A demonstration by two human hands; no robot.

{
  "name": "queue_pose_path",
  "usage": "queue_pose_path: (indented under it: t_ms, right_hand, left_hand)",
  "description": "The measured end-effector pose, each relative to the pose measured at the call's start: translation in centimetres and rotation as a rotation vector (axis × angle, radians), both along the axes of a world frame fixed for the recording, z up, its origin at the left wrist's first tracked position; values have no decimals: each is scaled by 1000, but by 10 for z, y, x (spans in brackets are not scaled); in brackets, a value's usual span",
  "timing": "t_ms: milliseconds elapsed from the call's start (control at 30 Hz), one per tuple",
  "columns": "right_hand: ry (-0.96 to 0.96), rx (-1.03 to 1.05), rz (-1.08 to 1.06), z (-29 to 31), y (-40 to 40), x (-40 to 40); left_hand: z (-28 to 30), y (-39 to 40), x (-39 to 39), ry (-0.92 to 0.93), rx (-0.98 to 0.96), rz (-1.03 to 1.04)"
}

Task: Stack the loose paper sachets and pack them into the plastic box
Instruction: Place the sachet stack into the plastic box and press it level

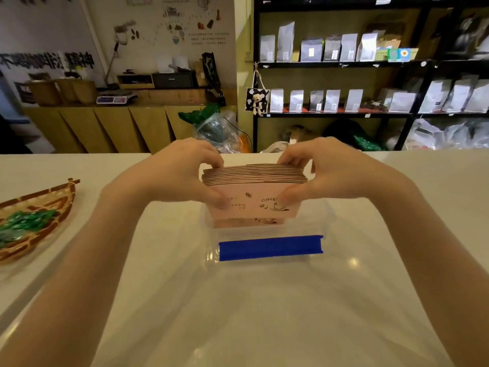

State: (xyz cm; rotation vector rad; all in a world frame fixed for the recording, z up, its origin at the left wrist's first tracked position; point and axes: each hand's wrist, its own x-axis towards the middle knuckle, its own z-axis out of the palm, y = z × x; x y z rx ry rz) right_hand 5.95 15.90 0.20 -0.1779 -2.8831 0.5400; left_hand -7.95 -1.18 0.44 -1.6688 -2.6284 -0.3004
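The front sachet [254, 205] in the middle of the frame has the word "COFFEE" printed in dark letters, just above a small drawing of a cup. Its last letter is partly hidden by a thumb. Smaller print to the left on it is too tiny to read. The banner [45, 60] at upper left has big dark letters, too blurred to read.

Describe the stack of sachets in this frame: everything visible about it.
The stack of sachets is a thick, squared-up bundle of pale pink paper packets standing on edge, the front one printed with "COFFEE" and cup drawings. The left hand and right hand pinch its ends, holding its lower part inside the clear plastic box.
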Motion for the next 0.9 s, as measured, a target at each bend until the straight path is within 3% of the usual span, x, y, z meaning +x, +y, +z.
queue_pose_path:
  t_ms: [500,767,900]
  right_hand:
    - [-288,-67,-29,-39,12,-29]
    - [-229,-83,-78,-31,16,-23]
    - [-251,6,-169,-35,20,-22]
  left_hand:
    - [-41,25,-29,-40,-346,58]
    - [-35,21,-29,-59,-326,60]
    - [-32,20,-27,-41,-334,75]
